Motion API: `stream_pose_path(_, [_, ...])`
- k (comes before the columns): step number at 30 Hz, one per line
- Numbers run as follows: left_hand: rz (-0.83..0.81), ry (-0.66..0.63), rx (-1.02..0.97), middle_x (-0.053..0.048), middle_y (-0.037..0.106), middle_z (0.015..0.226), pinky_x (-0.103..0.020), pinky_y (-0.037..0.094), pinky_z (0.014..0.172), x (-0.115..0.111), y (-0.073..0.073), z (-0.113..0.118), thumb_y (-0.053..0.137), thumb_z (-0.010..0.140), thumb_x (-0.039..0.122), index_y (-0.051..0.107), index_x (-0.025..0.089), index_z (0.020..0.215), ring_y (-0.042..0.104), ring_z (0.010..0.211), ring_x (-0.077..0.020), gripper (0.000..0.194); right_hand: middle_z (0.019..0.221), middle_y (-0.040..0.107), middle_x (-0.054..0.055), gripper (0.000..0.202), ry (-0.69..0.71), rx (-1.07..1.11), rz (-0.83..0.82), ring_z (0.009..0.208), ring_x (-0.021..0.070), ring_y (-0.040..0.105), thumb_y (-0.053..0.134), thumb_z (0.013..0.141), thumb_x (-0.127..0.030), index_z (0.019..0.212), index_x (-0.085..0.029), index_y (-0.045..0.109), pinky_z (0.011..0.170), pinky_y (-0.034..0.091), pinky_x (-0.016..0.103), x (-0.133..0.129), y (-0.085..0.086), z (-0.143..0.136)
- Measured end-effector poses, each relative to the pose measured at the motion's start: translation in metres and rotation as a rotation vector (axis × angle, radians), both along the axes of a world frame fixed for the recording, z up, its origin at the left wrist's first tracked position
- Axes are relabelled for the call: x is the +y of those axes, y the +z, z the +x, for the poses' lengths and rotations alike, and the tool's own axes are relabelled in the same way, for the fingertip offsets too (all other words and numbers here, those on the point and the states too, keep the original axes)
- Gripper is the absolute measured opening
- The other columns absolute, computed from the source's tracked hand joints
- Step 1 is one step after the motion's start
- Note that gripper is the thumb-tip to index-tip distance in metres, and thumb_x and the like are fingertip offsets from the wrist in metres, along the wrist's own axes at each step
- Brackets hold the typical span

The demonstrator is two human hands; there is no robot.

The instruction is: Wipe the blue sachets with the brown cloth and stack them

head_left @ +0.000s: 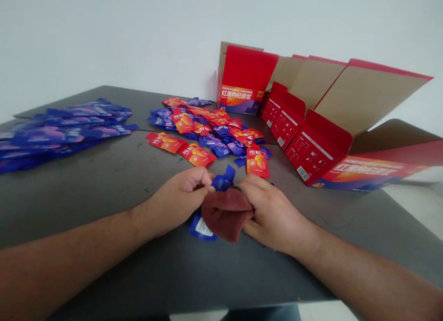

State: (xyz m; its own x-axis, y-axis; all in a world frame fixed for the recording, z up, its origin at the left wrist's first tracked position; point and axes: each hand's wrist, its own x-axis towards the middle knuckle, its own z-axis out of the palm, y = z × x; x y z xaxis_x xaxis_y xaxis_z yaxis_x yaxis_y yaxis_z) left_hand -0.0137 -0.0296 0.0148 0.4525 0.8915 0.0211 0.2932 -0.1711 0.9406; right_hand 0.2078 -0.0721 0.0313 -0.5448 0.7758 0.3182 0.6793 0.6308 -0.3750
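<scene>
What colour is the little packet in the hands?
Blue, with a white label patch; the packet shows in the head view, partly behind a dark red cloth.

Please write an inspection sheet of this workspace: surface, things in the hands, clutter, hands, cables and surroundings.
Surface: dark grey table, matt, with a seam across it.
Things in hand: blue sachet pinched between both hands, partly covered by a dark red cloth.
Clutter: mixed heap of red and blue sachets behind the hands; blue sachets pile at far left; red open cartons at right, lids up.
Hands: left hand pinches the sachet's upper end; right hand holds the cloth and the sachet.
Cables: nothing seen.
Surroundings: plain white wall behind the table; pale floor at right.
</scene>
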Motion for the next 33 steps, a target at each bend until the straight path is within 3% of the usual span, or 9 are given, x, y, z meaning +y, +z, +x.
stream_pose_path(4, [0.037, -0.008, 0.028, 0.003, 0.056, 0.071, -0.023, 0.040, 0.059, 0.001, 0.002, 0.000, 0.060, 0.088, 0.030, 0.052, 0.018, 0.076, 0.049, 0.065, -0.0118, 0.019, 0.106, 0.065, 0.007, 0.021, 0.187, -0.042, -0.031, 0.101, 0.0220, 0.060, 0.063, 0.091, -0.019, 0.112, -0.021, 0.062, 0.087, 0.049, 0.034, -0.008, 0.001, -0.005])
stream_pose_path(10, [-0.149, -0.020, -0.064, 0.003, 0.055, 0.067, -0.022, 0.038, 0.055, 0.001, -0.010, -0.003, 0.063, 0.089, 0.033, 0.053, 0.019, 0.078, 0.049, 0.059, -0.0109, 0.021, 0.094, 0.064, 0.005, 0.017, -0.235, 0.118, 0.065, 0.093, 0.0241, 0.061, 0.069, 0.079, -0.016, 0.094, -0.020, 0.063, 0.081, 0.051, 0.037, 0.009, 0.004, 0.011])
stream_pose_path(13, [-0.272, -0.036, -0.247, 0.004, 0.052, 0.067, -0.022, 0.042, 0.056, -0.001, -0.015, -0.001, 0.066, 0.088, 0.031, 0.050, 0.019, 0.079, 0.049, 0.058, -0.0102, 0.022, 0.099, 0.070, 0.006, 0.023, -0.339, 0.431, -0.130, 0.093, 0.0244, 0.065, 0.071, 0.084, -0.030, 0.105, -0.021, 0.066, 0.084, 0.054, 0.039, 0.021, 0.005, 0.018])
stream_pose_path(16, [-0.479, -0.033, -0.485, 0.003, 0.055, 0.071, -0.025, 0.050, 0.061, -0.002, -0.008, 0.003, 0.063, 0.089, 0.027, 0.049, 0.020, 0.083, 0.056, 0.062, -0.0117, 0.018, 0.104, 0.073, 0.006, 0.034, -0.276, 0.836, -0.422, 0.095, 0.0240, 0.069, 0.070, 0.088, -0.046, 0.110, -0.022, 0.063, 0.085, 0.057, 0.040, 0.026, 0.005, 0.020])
stream_pose_path(19, [-0.678, -0.046, -0.534, 0.000, 0.060, 0.074, -0.031, 0.057, 0.056, -0.003, 0.005, 0.003, 0.058, 0.093, 0.028, 0.051, 0.021, 0.092, 0.062, 0.064, -0.0164, 0.010, 0.106, 0.074, 0.006, 0.041, -0.200, 0.999, -0.551, 0.099, 0.0247, 0.070, 0.074, 0.083, -0.054, 0.108, -0.023, 0.064, 0.090, 0.057, 0.042, 0.022, 0.005, 0.020])
stream_pose_path(23, [-0.877, -0.213, -0.519, 0.001, 0.053, 0.063, -0.029, 0.055, 0.041, -0.002, 0.012, -0.002, 0.053, 0.096, 0.045, 0.052, 0.021, 0.089, 0.053, 0.051, -0.0145, 0.025, 0.099, 0.073, 0.005, 0.044, -0.071, 0.846, -0.572, 0.098, 0.0249, 0.069, 0.079, 0.078, -0.059, 0.101, -0.023, 0.069, 0.089, 0.057, 0.040, 0.011, 0.008, 0.021])
stream_pose_path(27, [-0.998, -0.346, -0.461, 0.002, 0.050, 0.061, -0.027, 0.057, 0.041, -0.003, 0.011, -0.005, 0.059, 0.092, 0.049, 0.055, 0.020, 0.086, 0.048, 0.049, -0.0117, 0.030, 0.102, 0.072, 0.005, 0.047, 0.063, 0.673, -0.529, 0.102, 0.0255, 0.068, 0.078, 0.078, -0.061, 0.103, -0.023, 0.071, 0.088, 0.057, 0.038, 0.005, 0.013, 0.015])
stream_pose_path(30, [-1.017, -0.373, -0.426, 0.001, 0.051, 0.061, -0.027, 0.056, 0.043, -0.008, 0.010, -0.003, 0.063, 0.089, 0.047, 0.061, 0.017, 0.087, 0.051, 0.050, -0.0120, 0.030, 0.102, 0.073, 0.003, 0.044, 0.094, 0.684, -0.549, 0.095, 0.0228, 0.069, 0.081, 0.077, -0.057, 0.105, -0.024, 0.072, 0.082, 0.058, 0.035, 0.003, 0.013, 0.007])
stream_pose_path(33, [-0.963, -0.307, -0.392, -0.007, 0.065, 0.074, -0.033, 0.059, 0.052, -0.013, 0.009, 0.002, 0.062, 0.087, 0.044, 0.065, 0.016, 0.094, 0.064, 0.063, -0.0191, 0.029, 0.087, 0.074, 0.001, 0.033, 0.072, 0.767, -0.602, 0.079, 0.0190, 0.070, 0.080, 0.082, -0.049, 0.098, -0.022, 0.072, 0.073, 0.059, 0.032, 0.002, 0.012, 0.004])
